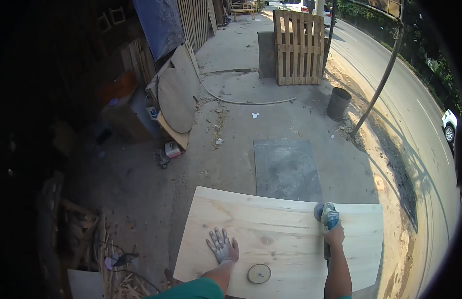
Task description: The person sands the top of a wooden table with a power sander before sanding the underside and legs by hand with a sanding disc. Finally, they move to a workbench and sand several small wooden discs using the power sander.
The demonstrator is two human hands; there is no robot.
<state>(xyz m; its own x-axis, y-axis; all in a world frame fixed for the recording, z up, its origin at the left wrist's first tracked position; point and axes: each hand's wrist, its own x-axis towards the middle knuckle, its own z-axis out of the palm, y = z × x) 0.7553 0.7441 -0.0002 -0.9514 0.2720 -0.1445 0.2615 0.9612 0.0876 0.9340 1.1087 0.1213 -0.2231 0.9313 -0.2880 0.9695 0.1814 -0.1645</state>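
A wide, pale wooden board (276, 234) lies in front of me, with knots and grain showing. My left hand (223, 247), dusty and with fingers spread, rests flat on its left part. On the right, my right hand (334, 234) is wrapped round the body of a blue-green angle grinder (330, 215). The grinder's round disc (318, 211) is at the board's far edge. Between my hands, nearer to me, a loose round sanding disc (259, 273) lies on the wood.
Beyond the board a dark grey sheet (285, 167) lies on the concrete. A wooden pallet (299, 47) and a metal bucket (339, 103) stand farther off. Round and flat wood panels (176, 99) lean at left; wood scraps (126, 284) pile lower left. A road (415, 99) runs along the right.
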